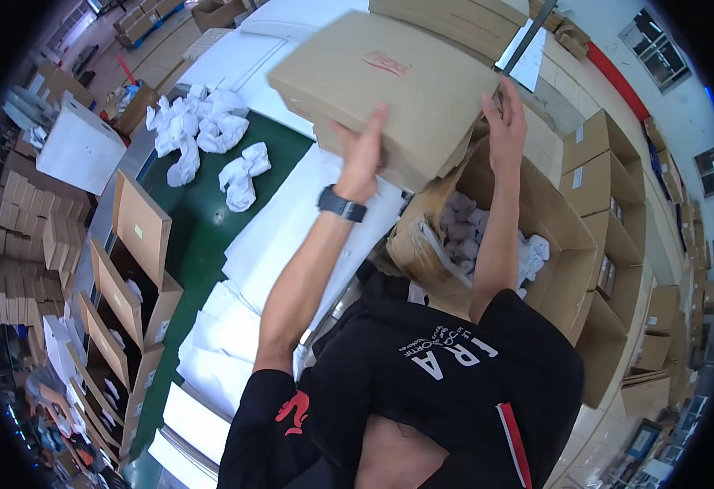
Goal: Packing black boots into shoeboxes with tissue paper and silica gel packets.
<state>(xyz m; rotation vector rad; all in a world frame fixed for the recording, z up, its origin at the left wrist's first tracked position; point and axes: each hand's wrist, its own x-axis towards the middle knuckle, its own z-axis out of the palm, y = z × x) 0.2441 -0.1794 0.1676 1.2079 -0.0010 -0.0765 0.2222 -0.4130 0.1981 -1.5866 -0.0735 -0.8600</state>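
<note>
Brown box (397,69) between left hand (362,156) and right hand (505,126); right contact unclear.

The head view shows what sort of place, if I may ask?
Probably a packing workshop, judging by the green table, the row of open boxes and the stacked cartons.

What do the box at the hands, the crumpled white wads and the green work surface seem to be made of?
Box: probably cardboard, matte; brown faces and stiff, straight edges.
Crumpled white wads: likely thin paper, matte, from their creases, though cloth is possible.
Green work surface: smooth and evenly coloured, perhaps rubber matting or coated board; the look leaves it open.
</note>
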